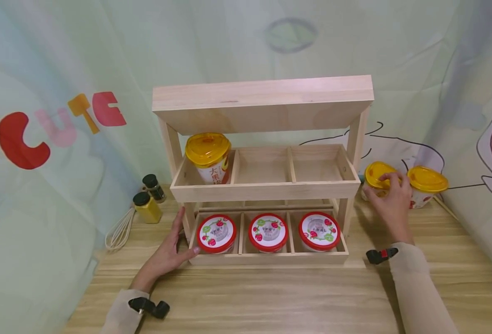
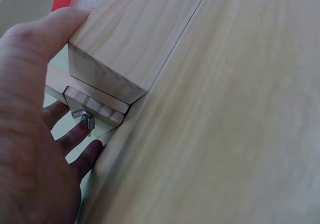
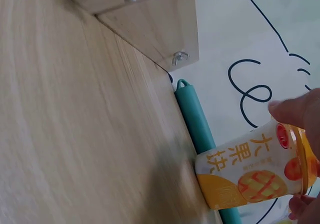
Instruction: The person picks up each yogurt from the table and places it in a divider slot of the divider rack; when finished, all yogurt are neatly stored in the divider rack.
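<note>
– Right hand (image 1: 393, 204) grips a yellow-lidded cup (image 3: 240, 171) just right of the rack (image 1: 264, 192)!
– High up, probably for purchase. Left hand (image 1: 166, 253)?
– Fingers spread against the rack's left end, likely steadying it.

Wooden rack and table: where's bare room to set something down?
Two compartments of the upper tray, right of its yellow-lidded cup; also the table in front of the rack. Crowded: the lower tray, with three red-lidded tubs, and the right side, where the right hand grips another cup.
</note>
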A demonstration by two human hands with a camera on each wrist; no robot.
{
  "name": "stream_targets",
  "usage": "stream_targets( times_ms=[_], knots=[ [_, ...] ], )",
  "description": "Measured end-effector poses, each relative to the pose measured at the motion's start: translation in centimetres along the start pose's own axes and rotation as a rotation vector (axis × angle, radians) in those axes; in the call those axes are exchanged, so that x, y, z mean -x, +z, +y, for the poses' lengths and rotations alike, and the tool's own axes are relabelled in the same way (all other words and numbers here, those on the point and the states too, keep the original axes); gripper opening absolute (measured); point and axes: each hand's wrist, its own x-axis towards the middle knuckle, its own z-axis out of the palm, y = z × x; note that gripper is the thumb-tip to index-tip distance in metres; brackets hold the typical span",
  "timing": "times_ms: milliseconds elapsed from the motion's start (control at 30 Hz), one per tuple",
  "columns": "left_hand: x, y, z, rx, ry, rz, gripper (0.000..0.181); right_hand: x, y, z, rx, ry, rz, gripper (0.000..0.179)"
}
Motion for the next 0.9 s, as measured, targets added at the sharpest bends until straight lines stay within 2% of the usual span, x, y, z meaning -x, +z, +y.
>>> stream_targets(
  times_ms=[133, 233, 633, 900],
  knots=[
    [0.1, 0.1, 0.0, 0.007, 0.003, -0.001, 0.125, 0.1, 0.3, 0.2, -0.024, -0.027, 0.055, 0.042],
    [0.1, 0.1, 0.0, 0.001, 0.008, -0.003, 0.125, 0.1, 0.3, 0.2, -0.031, -0.028, 0.065, 0.041],
    [0.0, 0.0, 0.1, 0.002, 0.0, -0.003, 0.125, 0.2, 0.5, 0.2, -0.006, -0.04, 0.004, 0.047],
    [0.0, 0.0, 0.0, 0.006, 0.002, -0.004, 0.125, 0.4, 1.4, 1.0, -0.039, -0.089, 0.105, 0.042]
  ],
)
